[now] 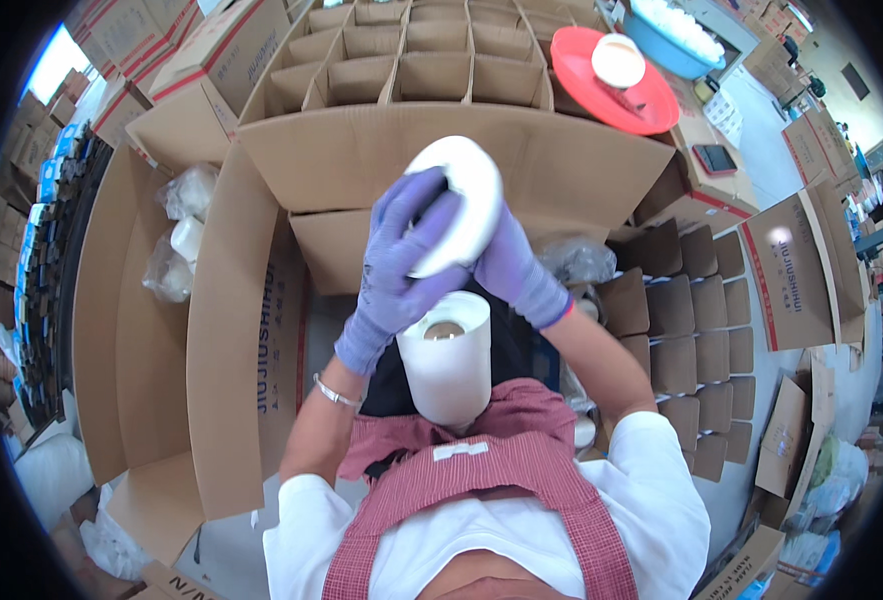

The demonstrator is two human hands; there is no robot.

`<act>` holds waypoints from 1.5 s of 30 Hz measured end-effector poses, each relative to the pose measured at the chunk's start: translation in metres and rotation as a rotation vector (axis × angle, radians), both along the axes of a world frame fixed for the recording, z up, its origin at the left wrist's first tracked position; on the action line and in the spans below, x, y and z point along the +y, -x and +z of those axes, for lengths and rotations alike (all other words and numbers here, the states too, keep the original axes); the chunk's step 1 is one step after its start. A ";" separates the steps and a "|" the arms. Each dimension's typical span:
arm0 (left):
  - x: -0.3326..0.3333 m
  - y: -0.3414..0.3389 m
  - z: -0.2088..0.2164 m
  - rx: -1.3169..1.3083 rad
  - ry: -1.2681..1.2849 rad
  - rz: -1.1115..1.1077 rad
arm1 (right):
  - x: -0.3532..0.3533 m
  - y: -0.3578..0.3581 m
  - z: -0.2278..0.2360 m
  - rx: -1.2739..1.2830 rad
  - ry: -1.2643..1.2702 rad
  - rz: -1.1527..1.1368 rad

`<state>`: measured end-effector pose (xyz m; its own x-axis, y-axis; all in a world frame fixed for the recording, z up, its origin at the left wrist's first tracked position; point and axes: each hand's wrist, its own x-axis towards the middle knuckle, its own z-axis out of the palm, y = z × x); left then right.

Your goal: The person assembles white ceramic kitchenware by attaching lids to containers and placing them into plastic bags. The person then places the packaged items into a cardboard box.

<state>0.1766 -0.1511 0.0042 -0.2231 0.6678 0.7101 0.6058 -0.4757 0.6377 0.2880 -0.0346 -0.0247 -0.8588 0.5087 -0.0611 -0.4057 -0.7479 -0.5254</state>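
Observation:
My left hand (398,265), in a purple knit glove, has its fingers curled round a smooth white rounded piece (473,195), blurred by motion. My right hand (514,262), gloved alike, grips the same piece from its right side; its fingertips are mostly hidden behind it. Just below both hands, a white cylinder (446,370) stands upright in my lap against the red checked apron (491,470). Its open top faces me and shows a shiny, metallic-looking inside. The held piece is apart from the cylinder.
Ahead stands a large carton (451,150) with cardboard dividers. A red plastic tray (586,75) with a white round part lies on its right corner, near a blue basin (681,35). Left is an open carton (151,350) with bagged white parts; right, a cardboard divider grid (696,345) and a phone (714,159).

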 end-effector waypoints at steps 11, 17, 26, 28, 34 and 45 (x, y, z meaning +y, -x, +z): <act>-0.052 0.037 -0.089 0.023 0.583 -0.378 | 0.021 -0.045 -0.061 -0.726 -0.990 0.036; -0.049 0.033 -0.100 -0.041 0.619 -0.488 | -0.021 -0.020 -0.064 -0.612 -1.165 0.130; -0.071 -0.007 -0.079 0.176 0.711 -0.299 | -0.001 -0.028 -0.104 -0.012 -1.982 0.159; -0.077 -0.014 -0.098 -0.470 0.534 -0.249 | -0.009 -0.046 -0.076 -0.337 -1.575 0.311; -0.099 -0.069 -0.170 -0.958 0.934 -0.037 | -0.014 -0.159 -0.034 -1.234 -1.659 0.663; -0.092 -0.052 -0.128 -0.589 0.884 -0.281 | -0.048 -0.139 -0.028 -0.421 -1.453 -0.051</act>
<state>0.2289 -0.2433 -0.1242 -0.1306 0.9686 -0.2117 0.0363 0.2180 0.9753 0.4266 -0.0821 -0.0531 -0.8875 0.3691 0.2759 -0.0503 0.5175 -0.8542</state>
